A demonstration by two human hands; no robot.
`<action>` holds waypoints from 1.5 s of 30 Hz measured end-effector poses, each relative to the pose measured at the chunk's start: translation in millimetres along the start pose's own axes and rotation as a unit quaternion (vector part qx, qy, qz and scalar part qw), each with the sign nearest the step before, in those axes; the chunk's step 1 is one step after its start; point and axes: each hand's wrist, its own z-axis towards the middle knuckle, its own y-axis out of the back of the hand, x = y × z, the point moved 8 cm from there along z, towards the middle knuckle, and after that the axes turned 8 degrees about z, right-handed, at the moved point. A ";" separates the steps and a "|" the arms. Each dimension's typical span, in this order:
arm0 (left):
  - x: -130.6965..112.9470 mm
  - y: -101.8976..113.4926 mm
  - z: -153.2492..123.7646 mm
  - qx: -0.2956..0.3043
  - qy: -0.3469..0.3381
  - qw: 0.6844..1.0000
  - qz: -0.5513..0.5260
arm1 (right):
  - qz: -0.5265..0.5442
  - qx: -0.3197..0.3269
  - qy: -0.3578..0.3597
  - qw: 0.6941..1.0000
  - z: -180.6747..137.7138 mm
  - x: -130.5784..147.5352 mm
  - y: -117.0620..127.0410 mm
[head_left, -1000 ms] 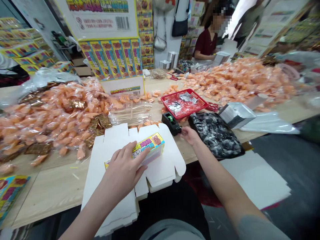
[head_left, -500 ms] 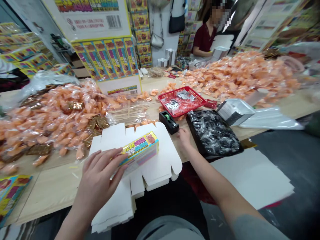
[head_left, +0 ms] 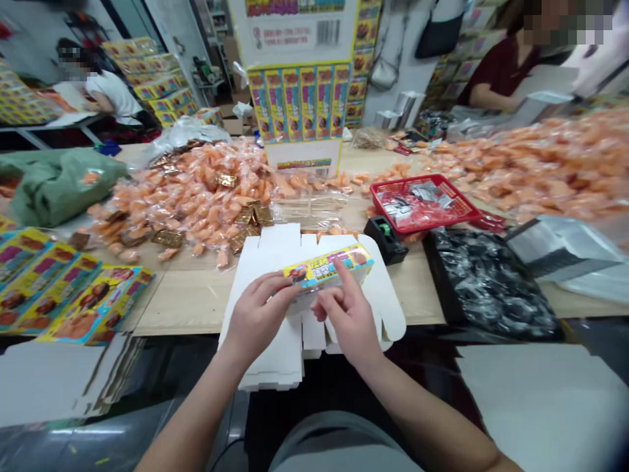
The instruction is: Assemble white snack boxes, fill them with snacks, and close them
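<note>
Printed box (head_left: 328,267), small and long with a yellow, pink and blue top, is held low over a stack of flat white cartons (head_left: 275,262) that lies at the near edge of the worktop (head_left: 187,301). The left hand (head_left: 260,314) is closed on the box's left end, fingers curled over the top edge. The right hand (head_left: 348,318) is closed on the near side, forefinger stretched across the printed top and the other fingers curled in against it (the thumb is hidden, so I cannot tell where it sits). Just beyond the cartons to the right stands a black tape dispenser (head_left: 386,239), and behind it a red basket (head_left: 423,203) of small silvery packets. Right of the dispenser lies a black tray (head_left: 486,282) of dark wrapped pieces. Heaps of orange wrapped sweets (head_left: 196,190) spread over the worktop on the left, with a clear bundle of thin sticks (head_left: 309,210) between them and the cartons. Flat printed box blanks (head_left: 63,288) lie at the far left, and a tall display carton (head_left: 299,98) stands behind.
</note>
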 end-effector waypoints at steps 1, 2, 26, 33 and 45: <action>-0.2 1.0 -1.6 0.000 -0.001 1.000 -0.009 | 0.002 -0.002 -0.002 1.000 1.9 -4.2 -8.3; 0.0 2.1 -3.1 0.000 0.000 1.000 -0.019 | 0.001 -0.006 -0.003 1.000 3.5 -7.7 -13.4; 16.6 -24.8 6.7 0.089 0.127 0.988 -0.015 | -0.430 0.180 0.116 0.877 12.6 8.5 -5.8; 114.7 46.9 -63.2 0.072 0.314 0.946 -0.014 | -0.443 0.223 0.306 0.813 -22.9 -11.9 -30.9; 277.6 156.8 -249.4 -0.082 0.413 0.847 0.324 | -0.618 0.404 0.331 0.587 -67.4 -134.1 -68.6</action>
